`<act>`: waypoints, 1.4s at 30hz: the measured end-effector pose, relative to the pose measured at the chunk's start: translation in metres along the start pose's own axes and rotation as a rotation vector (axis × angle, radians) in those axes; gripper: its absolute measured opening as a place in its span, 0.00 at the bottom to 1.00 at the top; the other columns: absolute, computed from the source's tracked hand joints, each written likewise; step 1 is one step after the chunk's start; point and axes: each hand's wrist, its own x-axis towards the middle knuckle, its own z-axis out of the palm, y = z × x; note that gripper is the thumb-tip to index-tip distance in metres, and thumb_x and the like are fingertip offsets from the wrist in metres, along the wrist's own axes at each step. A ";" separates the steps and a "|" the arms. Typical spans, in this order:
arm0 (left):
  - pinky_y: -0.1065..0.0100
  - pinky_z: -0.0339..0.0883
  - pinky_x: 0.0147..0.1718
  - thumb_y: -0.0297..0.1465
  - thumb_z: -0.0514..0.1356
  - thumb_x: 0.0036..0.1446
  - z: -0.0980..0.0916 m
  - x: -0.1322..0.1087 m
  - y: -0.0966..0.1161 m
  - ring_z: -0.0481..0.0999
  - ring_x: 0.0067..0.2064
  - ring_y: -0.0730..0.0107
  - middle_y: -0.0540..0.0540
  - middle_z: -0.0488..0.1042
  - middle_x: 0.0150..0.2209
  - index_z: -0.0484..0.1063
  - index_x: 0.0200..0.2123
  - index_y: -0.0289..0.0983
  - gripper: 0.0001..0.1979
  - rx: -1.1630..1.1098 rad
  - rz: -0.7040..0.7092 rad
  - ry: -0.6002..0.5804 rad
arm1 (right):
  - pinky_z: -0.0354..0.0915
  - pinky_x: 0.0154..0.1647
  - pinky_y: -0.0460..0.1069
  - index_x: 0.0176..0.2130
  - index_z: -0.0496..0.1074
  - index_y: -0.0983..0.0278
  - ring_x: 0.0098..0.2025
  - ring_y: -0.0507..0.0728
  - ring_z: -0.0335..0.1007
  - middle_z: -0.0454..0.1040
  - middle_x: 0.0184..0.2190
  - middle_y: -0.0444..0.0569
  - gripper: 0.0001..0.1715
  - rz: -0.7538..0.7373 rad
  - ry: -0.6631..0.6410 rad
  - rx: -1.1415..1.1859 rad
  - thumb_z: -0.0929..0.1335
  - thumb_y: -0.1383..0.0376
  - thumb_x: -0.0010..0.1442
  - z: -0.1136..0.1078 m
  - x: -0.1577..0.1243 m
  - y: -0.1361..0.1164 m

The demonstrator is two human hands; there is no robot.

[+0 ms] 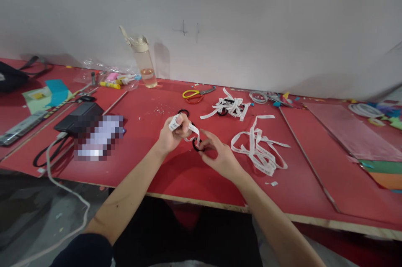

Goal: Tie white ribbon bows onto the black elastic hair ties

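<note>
My left hand (173, 133) is closed around a strip of white printed ribbon (174, 123), which loops over its fingers and trails down to the right. My right hand (218, 154) pinches a small black ring (196, 145) where the ribbon's end meets it. Both hands hover just above the red table (176, 175), close together near its middle. Another black ring (183, 112) lies on the table just behind my left hand.
A loose pile of white ribbon (259, 147) lies right of my hands; a second ribbon bundle (230, 106) and yellow-handled scissors (197, 93) sit behind. A water bottle (145, 62) stands at the wall. A dark tablet (78, 117), cables and coloured paper (50, 93) lie left.
</note>
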 end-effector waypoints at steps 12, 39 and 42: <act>0.71 0.42 0.21 0.51 0.63 0.57 -0.003 -0.003 -0.010 0.45 0.19 0.81 0.56 0.50 0.16 0.73 0.21 0.33 0.26 0.194 -0.038 -0.119 | 0.73 0.47 0.50 0.57 0.64 0.60 0.40 0.51 0.72 0.72 0.36 0.46 0.23 -0.173 0.145 0.126 0.66 0.69 0.63 -0.009 -0.001 -0.013; 0.71 0.53 0.28 0.52 0.60 0.58 0.010 -0.005 -0.003 0.58 0.26 0.76 0.53 0.60 0.24 0.65 0.24 0.35 0.26 0.662 -0.174 -0.146 | 0.73 0.50 0.50 0.51 0.71 0.57 0.47 0.54 0.71 0.68 0.46 0.50 0.16 -0.144 0.285 0.291 0.71 0.65 0.63 -0.012 0.002 -0.011; 0.70 0.56 0.31 0.52 0.59 0.59 0.011 -0.006 -0.002 0.62 0.28 0.75 0.52 0.64 0.25 0.65 0.25 0.35 0.26 0.632 -0.165 -0.117 | 0.72 0.51 0.51 0.53 0.69 0.56 0.51 0.56 0.71 0.68 0.50 0.51 0.21 -0.096 0.239 0.264 0.72 0.63 0.61 -0.010 0.004 -0.008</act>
